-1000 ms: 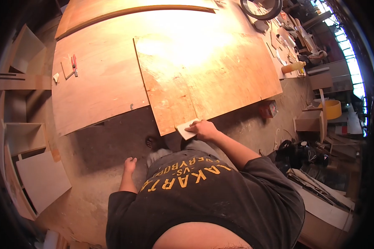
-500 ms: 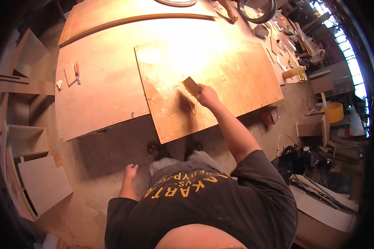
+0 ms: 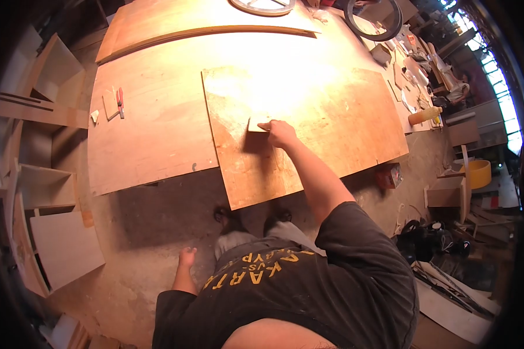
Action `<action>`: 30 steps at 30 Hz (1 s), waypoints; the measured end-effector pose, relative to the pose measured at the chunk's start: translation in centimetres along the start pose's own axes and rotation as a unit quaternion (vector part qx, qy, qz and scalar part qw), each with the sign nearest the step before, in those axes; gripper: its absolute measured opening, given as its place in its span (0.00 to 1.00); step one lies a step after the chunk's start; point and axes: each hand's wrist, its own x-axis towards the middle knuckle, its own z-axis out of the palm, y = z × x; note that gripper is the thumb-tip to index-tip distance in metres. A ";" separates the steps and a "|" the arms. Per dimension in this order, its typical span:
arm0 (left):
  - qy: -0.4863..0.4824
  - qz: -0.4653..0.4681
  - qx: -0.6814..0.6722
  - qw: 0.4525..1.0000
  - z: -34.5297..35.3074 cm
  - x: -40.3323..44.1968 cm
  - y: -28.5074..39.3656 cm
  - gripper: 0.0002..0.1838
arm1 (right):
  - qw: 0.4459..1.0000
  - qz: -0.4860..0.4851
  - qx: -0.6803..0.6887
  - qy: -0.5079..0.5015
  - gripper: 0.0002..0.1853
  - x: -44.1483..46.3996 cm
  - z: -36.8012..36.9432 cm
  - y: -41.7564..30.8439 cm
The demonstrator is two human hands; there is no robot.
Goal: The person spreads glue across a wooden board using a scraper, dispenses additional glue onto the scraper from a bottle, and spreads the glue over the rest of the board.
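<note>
Right hand [image 3: 282,134] closed firmly on one edge of a pale, flat block [image 3: 256,125] above a plywood panel [image 3: 355,128].
The left hand [image 3: 187,257] hangs low, too small to tell how far open. The panel overhangs the bench [image 3: 157,134], where red-handled pliers [image 3: 120,103] lie.

This is a woodworking workshop. A broad plywood counter [image 3: 151,139] fills the middle, with another thin wooden board [image 3: 343,136] laid over it and jutting past the near edge. Red-handled pliers [image 3: 120,103] lie out on the left part, while the far right end is crowded with offcuts, small loose items and a yellowish bottle [image 3: 425,115]. Bare, plain-wood cabinets [image 3: 52,183] stand along the left. The floor [image 3: 134,273] looks like rough, stained concrete, and long scrap pieces [image 3: 454,305] are heaped at the right, near a yellow roll [image 3: 479,173].
</note>
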 end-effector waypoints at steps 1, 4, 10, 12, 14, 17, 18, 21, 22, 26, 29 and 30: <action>0.004 -0.001 0.000 1.000 0.2 -0.1 -0.2 0.33 | 1.000 -0.016 -0.013 -0.022 0.36 0.2 -0.1 1.0; 0.012 0.011 0.016 1.000 0.5 -0.4 0.3 0.33 | 0.995 -0.070 -0.035 -0.055 0.36 -0.1 -0.9 3.8; 0.006 0.014 -0.015 1.000 1.5 -0.9 2.9 0.34 | 0.988 -0.105 -0.016 -0.115 0.30 -3.4 -1.1 6.4; 0.008 0.009 -0.024 1.000 2.0 -1.6 4.8 0.34 | 0.984 -0.130 -0.022 -0.122 0.27 -5.3 -0.6 6.8; 0.011 0.005 -0.049 0.999 2.9 -2.2 5.7 0.34 | 0.981 -0.153 -0.016 -0.115 0.27 -6.9 1.3 7.8; 0.011 0.016 -0.020 1.000 4.6 -2.5 6.4 0.34 | 0.975 -0.180 -0.035 -0.128 0.31 -10.3 2.2 8.2; 0.005 0.014 -0.016 1.000 4.8 -3.1 7.2 0.34 | 0.974 -0.183 -0.040 -0.130 0.31 -11.6 2.4 8.2; -0.004 0.011 -0.005 1.000 5.8 -4.7 10.1 0.34 | 0.976 -0.165 -0.020 -0.143 0.30 -15.6 2.9 8.1; -0.001 0.012 -0.003 1.000 6.4 -4.8 10.6 0.34 | 0.975 -0.159 -0.016 -0.154 0.29 -16.8 3.1 8.3; 0.003 0.037 0.004 0.999 7.8 -4.0 11.7 0.34 | 0.967 -0.188 -0.037 -0.171 0.24 -22.0 3.6 8.7; 0.001 0.049 0.023 0.999 8.0 -3.7 13.6 0.34 | 0.974 -0.170 0.012 -0.149 0.27 -25.5 4.4 9.6; -0.001 0.052 0.032 0.998 8.0 -3.2 13.8 0.33 | 0.974 -0.159 0.051 -0.152 0.25 -26.2 4.5 10.2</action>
